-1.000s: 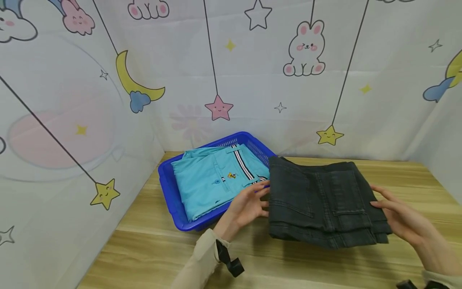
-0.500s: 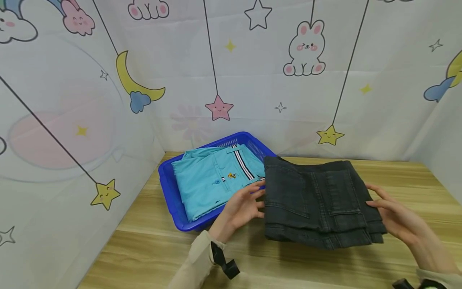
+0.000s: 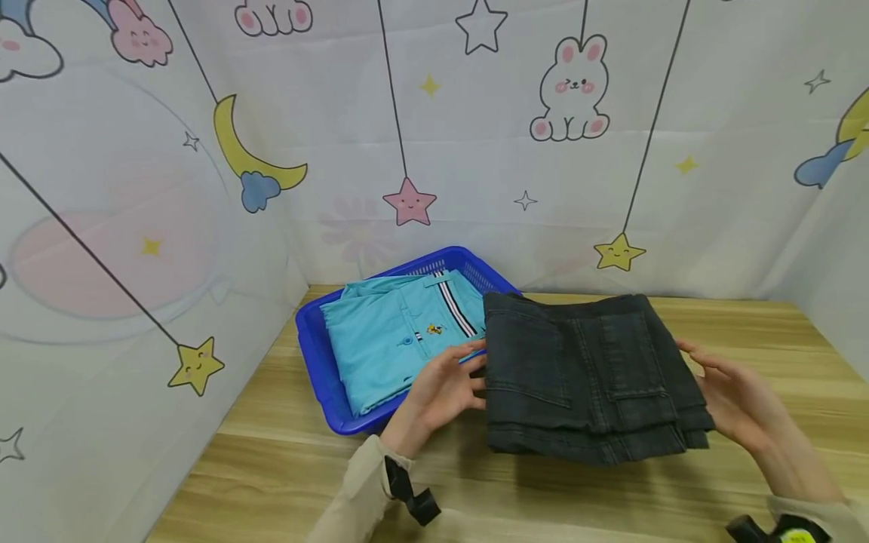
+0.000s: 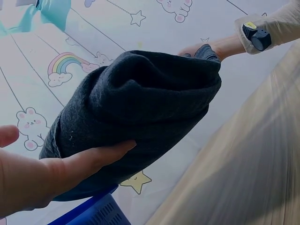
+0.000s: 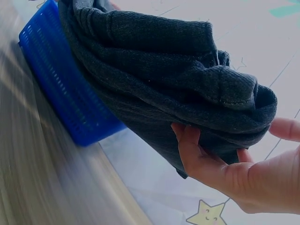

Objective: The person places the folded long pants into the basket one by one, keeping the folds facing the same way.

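A folded pair of dark jeans point(image 3: 587, 377) hangs above the table between both hands, pocket side up. In the head view my left hand point(image 3: 437, 392) is at its left edge. The left wrist view shows one straight finger under the roll of denim, with another digit apart from it. At the opposite edge my right hand point(image 3: 743, 400) holds the jeans. Its bent fingers point(image 5: 190, 145) press from beneath in the right wrist view, with the thumb by the outer fold. Fingertips beneath the cloth are partly hidden.
A blue plastic basket point(image 3: 315, 369) stands on the wooden table point(image 3: 271, 467) at the back left. In it lies a folded light-blue garment point(image 3: 380, 339) with a striped band. A patterned cloth wall point(image 3: 475, 151) encloses the back and sides.
Both hands have carried the jeans slightly left, closer to the basket. The basket and the light-blue garment stay where they were.
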A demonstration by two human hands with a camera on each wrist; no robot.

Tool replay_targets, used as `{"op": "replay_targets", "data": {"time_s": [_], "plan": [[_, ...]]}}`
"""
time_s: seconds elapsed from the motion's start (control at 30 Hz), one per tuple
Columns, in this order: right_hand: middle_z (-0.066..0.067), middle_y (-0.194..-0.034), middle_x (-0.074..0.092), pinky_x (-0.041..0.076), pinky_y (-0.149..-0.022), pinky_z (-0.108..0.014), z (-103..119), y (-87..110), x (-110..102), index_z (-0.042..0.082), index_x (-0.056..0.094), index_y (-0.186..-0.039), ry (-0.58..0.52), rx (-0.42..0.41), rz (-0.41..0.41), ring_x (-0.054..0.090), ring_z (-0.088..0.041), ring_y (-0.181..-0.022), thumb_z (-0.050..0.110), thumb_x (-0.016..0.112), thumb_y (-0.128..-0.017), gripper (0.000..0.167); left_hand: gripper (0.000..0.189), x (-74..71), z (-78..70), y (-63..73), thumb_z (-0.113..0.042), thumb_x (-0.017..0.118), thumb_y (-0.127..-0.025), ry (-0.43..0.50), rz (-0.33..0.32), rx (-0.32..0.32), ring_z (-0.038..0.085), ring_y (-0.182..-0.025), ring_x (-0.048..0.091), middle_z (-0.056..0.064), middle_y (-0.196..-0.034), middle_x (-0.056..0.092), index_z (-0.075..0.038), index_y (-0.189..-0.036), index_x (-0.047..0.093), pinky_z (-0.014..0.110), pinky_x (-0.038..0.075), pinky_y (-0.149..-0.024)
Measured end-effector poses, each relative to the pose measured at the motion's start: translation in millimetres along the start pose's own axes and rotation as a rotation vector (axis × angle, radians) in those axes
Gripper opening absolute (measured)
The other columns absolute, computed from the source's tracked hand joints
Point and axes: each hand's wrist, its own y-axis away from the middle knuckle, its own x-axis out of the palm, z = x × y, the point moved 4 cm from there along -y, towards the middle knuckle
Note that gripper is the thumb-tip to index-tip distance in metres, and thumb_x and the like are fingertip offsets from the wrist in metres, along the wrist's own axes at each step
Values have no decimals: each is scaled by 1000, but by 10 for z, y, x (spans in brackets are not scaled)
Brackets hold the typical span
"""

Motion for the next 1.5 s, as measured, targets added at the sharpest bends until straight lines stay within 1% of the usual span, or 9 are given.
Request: {"op": "replay_targets", "data": {"time_s": [0.17,0.43,0.53,0.8,1.13,1.27,1.5], "plan": [[-13,-129,43,33,-102,-47,1,-53,4,18,39,-132,-28,-12,-4,42,-30,-121,35,-6,-95,60,26,-8,-35,44,-24,22,-96,4,-7,5,18,-96,53,-1,-123,43,-20,-117,37,38,44,-75],[-14,-132,41,30,-104,-48,-28,-153,29,18,37,-134,-70,9,37,40,-31,-123,38,-6,-94,62,28,-43,-69,120,-24,20,-96,2,-10,23,16,-91,54,-1,-117,45,-20,-117,38,37,44,-74],[-14,-132,41,31,-103,-47,-35,-198,36,18,37,-134,-71,14,48,40,-31,-122,39,-7,-94,62,29,-59,-91,150,-24,20,-96,7,-17,31,16,-90,55,-1,-116,45,-20,-119,38,37,45,-74],[-13,-133,41,32,-103,-46,-77,-314,42,17,39,-132,-75,-9,39,42,-30,-121,37,-4,-95,60,31,-91,-134,214,-25,22,-96,15,-54,32,17,-92,54,-1,-118,45,-18,-123,34,38,44,-76],[-11,-136,38,31,-105,-44,-117,-463,45,17,37,-134,-89,-17,76,40,-28,-123,37,-4,-94,61,36,-104,-219,298,-25,18,-96,5,-66,63,18,-98,50,-1,-124,40,-17,-130,28,40,43,-79],[-10,-134,40,34,-102,-43,-124,-514,37,17,37,-134,-78,-20,64,44,-27,-119,37,-3,-95,59,37,-116,-246,325,-26,19,-96,-3,-76,68,18,-98,50,0,-124,39,-17,-132,26,39,43,-79],[-12,-131,42,40,-96,-41,-140,-590,36,16,35,-133,-72,-38,48,48,-26,-111,37,-1,-95,56,34,-143,-290,353,-25,20,-96,15,-81,79,19,-98,49,1,-125,38,-17,-128,29,40,42,-78]]}}
